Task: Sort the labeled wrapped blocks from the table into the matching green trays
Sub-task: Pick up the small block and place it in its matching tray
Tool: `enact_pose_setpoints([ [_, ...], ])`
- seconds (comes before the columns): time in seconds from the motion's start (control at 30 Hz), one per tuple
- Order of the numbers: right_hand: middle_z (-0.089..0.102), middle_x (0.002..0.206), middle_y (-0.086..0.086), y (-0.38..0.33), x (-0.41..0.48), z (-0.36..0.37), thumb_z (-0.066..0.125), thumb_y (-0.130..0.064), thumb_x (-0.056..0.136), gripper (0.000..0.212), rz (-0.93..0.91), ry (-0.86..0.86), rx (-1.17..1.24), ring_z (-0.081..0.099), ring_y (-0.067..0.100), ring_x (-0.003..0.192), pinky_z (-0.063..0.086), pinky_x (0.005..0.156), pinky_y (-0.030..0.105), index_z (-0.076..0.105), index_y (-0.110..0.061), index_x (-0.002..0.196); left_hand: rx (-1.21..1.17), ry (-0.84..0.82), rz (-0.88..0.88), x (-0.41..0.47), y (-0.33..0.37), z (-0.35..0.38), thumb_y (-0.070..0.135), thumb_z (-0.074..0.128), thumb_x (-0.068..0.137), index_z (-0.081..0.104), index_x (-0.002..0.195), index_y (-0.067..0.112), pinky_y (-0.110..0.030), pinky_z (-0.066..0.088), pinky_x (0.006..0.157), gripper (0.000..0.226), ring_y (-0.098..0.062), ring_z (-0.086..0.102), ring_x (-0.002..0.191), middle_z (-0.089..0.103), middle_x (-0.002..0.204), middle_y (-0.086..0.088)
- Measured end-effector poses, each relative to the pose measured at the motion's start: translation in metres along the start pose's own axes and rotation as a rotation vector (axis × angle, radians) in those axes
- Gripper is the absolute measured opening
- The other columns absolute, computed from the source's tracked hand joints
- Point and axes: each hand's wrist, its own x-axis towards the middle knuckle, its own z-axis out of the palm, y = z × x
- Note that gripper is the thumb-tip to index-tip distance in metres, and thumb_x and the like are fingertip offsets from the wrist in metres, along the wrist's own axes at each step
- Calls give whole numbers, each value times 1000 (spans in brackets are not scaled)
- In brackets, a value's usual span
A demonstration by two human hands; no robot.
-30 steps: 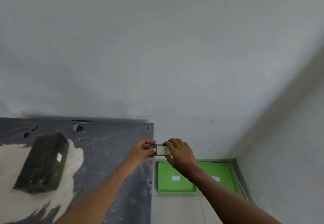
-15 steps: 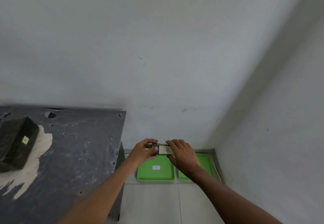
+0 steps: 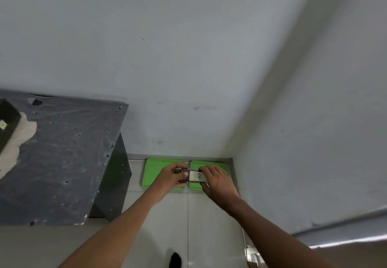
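You hold a wrapped block in both hands above two green trays on the floor, in the corner where the walls meet. Your left hand pinches its left end, fingers curled closed around it; your right hand clamps the right end, fingers over the top and thumb beneath. The white label facing you reads B. The block hangs over the seam between the left tray and the right tray, so check each tray's own tag before you commit; your hands cover both tags here, and which tray is B cannot be told. Shift clear over the matching tray, lower the block flat inside the rim, then release both ends together. A second dark block waits on the table, at its far left edge.
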Motion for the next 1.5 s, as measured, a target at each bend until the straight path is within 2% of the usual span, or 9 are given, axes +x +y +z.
enact_pose_setpoints([
  [0.13,66,111,5,33,-19,-5,72,-23,78,44,27,-4,3,61,28,102,54,83,39,58,-15,118,27,-18,-5,6,-4,37,2,66,92,62,122,7,-38,61,89,31,-31,69,107,66,113,-18],
  [0.37,64,117,5,121,-15,2,68,-21,80,43,73,-21,-2,58,28,109,50,91,40,57,-16,121,109,-5,-39,62,-4,100,10,63,95,63,121,14,-30,62,76,26,-21,71,96,68,116,-16],
  [0.47,60,123,3,169,-8,16,61,-23,86,41,119,-64,29,52,27,115,44,97,38,54,-17,125,200,57,-75,94,-8,125,15,56,98,62,120,17,-38,60,83,23,-26,68,99,66,116,-16],
  [0.57,57,126,0,219,0,40,56,-25,88,42,125,-112,40,48,23,118,41,99,36,49,-20,129,362,114,-91,129,-23,147,12,50,99,60,122,14,-41,56,88,25,-24,63,98,63,118,-19],
  [0.67,59,126,0,259,5,70,58,-22,87,44,139,-131,77,51,23,115,42,95,36,51,-21,130,604,107,-83,155,-50,157,11,47,99,59,124,13,-29,49,80,28,-17,58,98,64,122,-14],
  [0.87,65,117,0,309,16,138,65,-19,82,41,175,-178,107,57,23,104,47,84,35,59,-20,122,1038,-3,-66,205,-111,148,13,50,99,55,133,17,-30,43,105,35,-19,52,127,56,137,-7],
  [1.03,70,105,3,339,39,225,73,-14,73,40,212,-155,113,63,25,92,51,74,36,65,-17,112,1292,-47,1,277,-174,124,13,48,96,47,142,18,-38,43,111,46,-24,42,138,47,148,-11],
  [1.17,68,112,7,361,64,328,68,-11,77,41,206,-142,127,60,29,100,48,83,37,63,-14,118,1424,-51,27,349,-249,99,9,47,95,43,145,16,-44,37,115,51,-30,35,144,39,154,-18],
  [1.5,64,121,4,413,116,610,62,-19,86,47,186,-141,52,57,25,104,49,83,38,51,-20,131,1485,-45,87,528,-442,34,5,46,91,44,143,13,-44,45,105,53,-31,44,135,46,147,-17],
])
